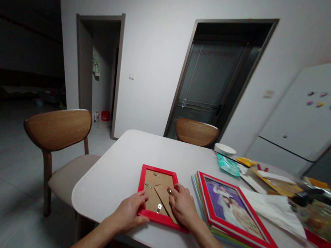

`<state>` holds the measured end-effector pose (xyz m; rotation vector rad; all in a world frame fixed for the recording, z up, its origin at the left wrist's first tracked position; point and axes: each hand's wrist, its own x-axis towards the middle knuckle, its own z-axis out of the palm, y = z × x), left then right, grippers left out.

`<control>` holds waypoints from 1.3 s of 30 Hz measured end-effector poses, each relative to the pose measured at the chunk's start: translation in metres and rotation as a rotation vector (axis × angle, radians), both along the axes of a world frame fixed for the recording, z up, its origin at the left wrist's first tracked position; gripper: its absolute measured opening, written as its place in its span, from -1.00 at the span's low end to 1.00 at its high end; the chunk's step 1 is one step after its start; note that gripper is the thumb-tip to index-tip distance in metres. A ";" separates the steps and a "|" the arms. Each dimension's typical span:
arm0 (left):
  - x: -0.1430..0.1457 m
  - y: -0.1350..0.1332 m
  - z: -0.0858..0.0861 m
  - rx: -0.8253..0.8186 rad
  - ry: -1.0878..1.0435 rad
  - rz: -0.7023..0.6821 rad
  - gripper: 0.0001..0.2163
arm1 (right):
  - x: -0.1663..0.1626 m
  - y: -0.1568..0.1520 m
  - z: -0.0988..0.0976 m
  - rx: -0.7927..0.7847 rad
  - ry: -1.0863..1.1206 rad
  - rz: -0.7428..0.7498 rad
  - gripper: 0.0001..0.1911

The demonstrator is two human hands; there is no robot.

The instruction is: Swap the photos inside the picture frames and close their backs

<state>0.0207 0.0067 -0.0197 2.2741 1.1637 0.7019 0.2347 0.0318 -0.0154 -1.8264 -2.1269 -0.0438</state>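
A red picture frame (142, 179) lies face down on the white table (106, 181), its brown backboard (154, 195) showing. Small metal clips (159, 208) and a flap-like stand (167, 208) are on that board. My left hand (131, 211) grips the lower left corner, fingers over the red edge and thumb along the bottom. Across the right side of the frame lies my right hand (183, 205), its fingers curled, with the fingertips at a metal clip near the right edge. The palm covers part of the stand and the right rim.
Right of my hands, a stack of frames is topped by a red-framed photo (234, 206). Beyond it are white paper (277, 209), a teal packet (228, 165), a white bowl (225, 150) and clutter. Wooden chairs (61, 128) stand left and behind the table.
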 end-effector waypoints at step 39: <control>0.004 -0.008 0.004 0.043 -0.031 0.041 -0.83 | -0.071 0.045 -0.008 -0.071 0.197 0.076 -0.81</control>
